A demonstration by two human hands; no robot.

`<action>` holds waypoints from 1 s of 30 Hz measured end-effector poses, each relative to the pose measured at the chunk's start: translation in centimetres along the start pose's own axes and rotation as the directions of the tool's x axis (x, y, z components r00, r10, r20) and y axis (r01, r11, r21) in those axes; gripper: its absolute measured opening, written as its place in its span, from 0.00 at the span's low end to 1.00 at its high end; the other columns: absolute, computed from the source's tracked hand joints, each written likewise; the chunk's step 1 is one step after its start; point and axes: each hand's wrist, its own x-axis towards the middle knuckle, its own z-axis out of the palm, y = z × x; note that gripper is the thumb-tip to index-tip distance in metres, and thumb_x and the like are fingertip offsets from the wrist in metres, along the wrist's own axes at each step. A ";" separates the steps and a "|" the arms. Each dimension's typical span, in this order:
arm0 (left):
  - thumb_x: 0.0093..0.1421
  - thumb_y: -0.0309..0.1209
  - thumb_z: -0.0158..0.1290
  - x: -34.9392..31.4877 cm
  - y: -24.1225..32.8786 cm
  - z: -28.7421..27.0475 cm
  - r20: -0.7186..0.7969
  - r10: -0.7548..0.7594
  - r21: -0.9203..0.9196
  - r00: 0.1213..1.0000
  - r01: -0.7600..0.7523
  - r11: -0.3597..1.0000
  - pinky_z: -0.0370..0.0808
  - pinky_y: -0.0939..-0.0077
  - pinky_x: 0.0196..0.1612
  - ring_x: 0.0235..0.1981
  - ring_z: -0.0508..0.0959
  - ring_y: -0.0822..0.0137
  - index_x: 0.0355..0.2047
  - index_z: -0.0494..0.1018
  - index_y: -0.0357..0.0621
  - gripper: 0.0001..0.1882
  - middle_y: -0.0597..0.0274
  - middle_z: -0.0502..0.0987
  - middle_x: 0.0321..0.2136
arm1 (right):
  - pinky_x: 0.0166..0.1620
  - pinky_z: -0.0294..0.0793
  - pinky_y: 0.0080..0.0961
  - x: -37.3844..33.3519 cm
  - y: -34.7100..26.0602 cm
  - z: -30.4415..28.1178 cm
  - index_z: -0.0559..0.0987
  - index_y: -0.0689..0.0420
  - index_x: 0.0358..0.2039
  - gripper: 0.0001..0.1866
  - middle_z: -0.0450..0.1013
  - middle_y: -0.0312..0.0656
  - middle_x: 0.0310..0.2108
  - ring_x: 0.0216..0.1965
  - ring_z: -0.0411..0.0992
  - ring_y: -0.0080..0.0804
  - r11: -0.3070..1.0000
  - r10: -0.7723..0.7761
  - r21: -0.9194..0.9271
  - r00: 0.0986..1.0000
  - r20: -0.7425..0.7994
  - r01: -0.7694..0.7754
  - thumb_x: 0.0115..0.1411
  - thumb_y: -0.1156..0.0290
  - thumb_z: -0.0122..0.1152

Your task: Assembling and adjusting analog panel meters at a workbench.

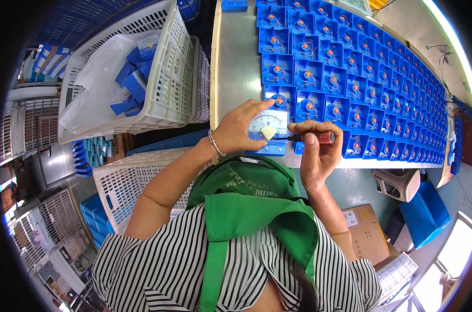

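Note:
My left hand (235, 126) is closed around a blue ammeter (267, 117) with a white scale under a clear front and a cream-coloured piece low on its face. Its thumb lies along the lower edge and its fingers along the upper. In my right hand (323, 158) a screwdriver (326, 138) with a red and black handle is pinched, lying nearly level. The shaft points left, its tip at the ammeter's lower face; whether it touches a screw is too small to tell. Just beyond both hands stand rows of open blue meter housings (303, 66) with reddish coil parts and wires inside.
The metal table (236, 67) has a wooden left edge (214, 62). Left of it, a white crate (165, 93) holds blue housings and a plastic bag. Another white crate (121, 182) stands by my left arm. On the floor at right are a stool (402, 184), a blue bin (425, 216) and a cardboard box (368, 236).

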 end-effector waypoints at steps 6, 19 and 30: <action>0.39 0.40 0.66 -0.4 -0.4 0.2 -0.033 0.047 0.008 0.998 -0.046 0.999 0.69 0.67 0.54 0.50 0.72 0.54 0.62 0.59 0.46 0.48 0.52 0.71 0.48 | 0.43 0.75 0.32 -0.4 0.1 -0.2 0.63 0.61 0.45 0.14 0.74 0.50 0.35 0.37 0.75 0.36 0.973 0.027 -0.229 0.998 0.054 -0.014 0.61 0.79 0.55; 0.38 0.35 0.64 -1.1 -1.2 0.2 -0.024 0.056 -0.027 0.998 -0.057 0.998 0.68 0.66 0.57 0.52 0.72 0.55 0.62 0.59 0.46 0.48 0.51 0.70 0.52 | 0.34 0.76 0.29 -0.4 -3.7 0.3 0.75 0.60 0.41 0.19 0.76 0.44 0.33 0.33 0.76 0.40 0.798 0.161 -0.576 0.858 0.487 0.178 0.46 0.85 0.65; 0.38 0.37 0.64 -1.0 -1.1 0.5 -0.022 0.039 -0.055 0.999 -0.040 0.998 0.68 0.66 0.56 0.52 0.72 0.55 0.63 0.58 0.49 0.49 0.52 0.70 0.51 | 0.27 0.74 0.23 -0.9 -1.5 0.5 0.75 0.59 0.36 0.21 0.76 0.40 0.27 0.24 0.76 0.29 0.642 -0.125 -0.702 0.946 0.300 0.308 0.43 0.74 0.75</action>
